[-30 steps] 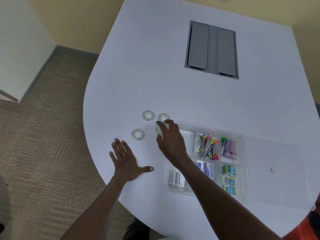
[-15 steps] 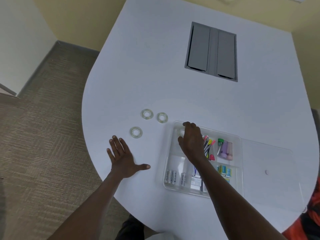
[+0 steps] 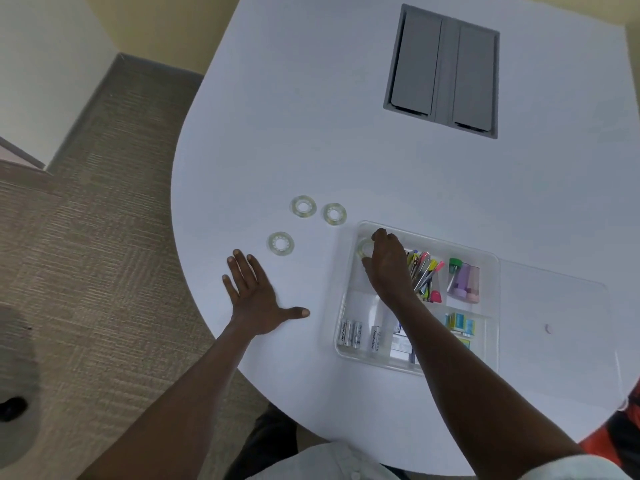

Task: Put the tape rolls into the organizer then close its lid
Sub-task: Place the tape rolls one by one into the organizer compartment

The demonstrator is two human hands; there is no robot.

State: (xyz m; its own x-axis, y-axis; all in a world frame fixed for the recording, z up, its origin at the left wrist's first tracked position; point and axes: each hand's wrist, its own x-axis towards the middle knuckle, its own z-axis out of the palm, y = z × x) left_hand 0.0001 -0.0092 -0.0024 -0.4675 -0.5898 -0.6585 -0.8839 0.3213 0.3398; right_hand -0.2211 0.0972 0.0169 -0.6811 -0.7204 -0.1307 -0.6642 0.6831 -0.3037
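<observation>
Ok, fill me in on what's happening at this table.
A person is loading tape rolls into a clear organizer. The right hand holds one tape roll inside the organizer's top-left compartment. The left hand lies flat on the white table. Three more rolls lie on the table, and the lid is open.

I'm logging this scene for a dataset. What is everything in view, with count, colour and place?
tape rolls on table: 3, clear, left of the organizer
tape roll in hand: 1, clear, organizer's far-left compartment
organizer: 1, clear plastic, near table edge
lid: 1, clear, open, lying right of organizer
batteries: several, silver, near-left compartment
pens: bunch, multicoloured, far-middle compartment
table: 1, white
hatch: 1, grey, far on table
left hand: flat on table
right hand: on the roll
</observation>
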